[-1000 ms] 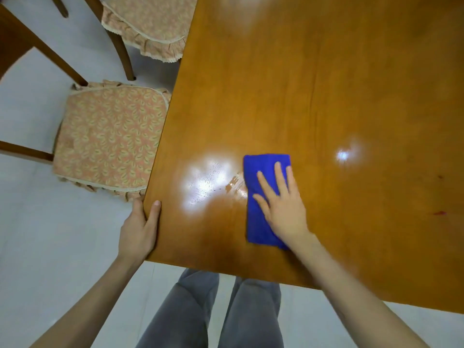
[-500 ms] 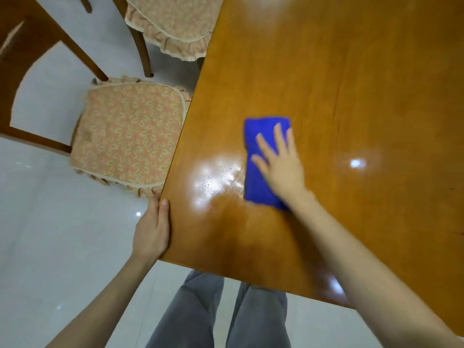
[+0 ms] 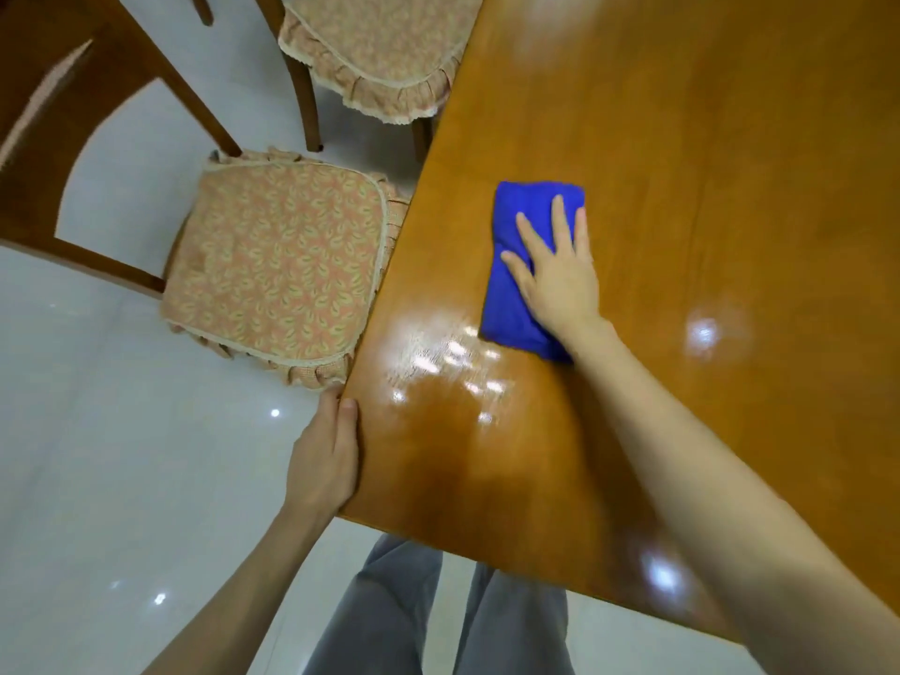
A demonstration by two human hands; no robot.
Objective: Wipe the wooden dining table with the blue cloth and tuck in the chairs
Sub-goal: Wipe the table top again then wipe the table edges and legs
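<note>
A folded blue cloth point(image 3: 511, 265) lies flat on the glossy wooden dining table point(image 3: 706, 163). My right hand point(image 3: 560, 270) presses on it, palm down with fingers spread. My left hand point(image 3: 324, 460) grips the table's left edge near the front corner, thumb on top. A damp shiny patch shows on the wood just left of the cloth. Two wooden chairs stand at the table's left side: the near chair point(image 3: 272, 265) has its patterned cushion touching the table edge, and the far chair point(image 3: 375, 56) sits partly under the table.
Pale glossy floor tiles point(image 3: 97, 455) spread to the left. My grey-trousered legs point(image 3: 389, 616) stand at the table's front edge. The near chair's dark wooden back point(image 3: 73, 90) rises at the upper left.
My right hand has slid the blue cloth away from me across the table, leaving a wet sheen behind it. My left hand stays on the table edge.
</note>
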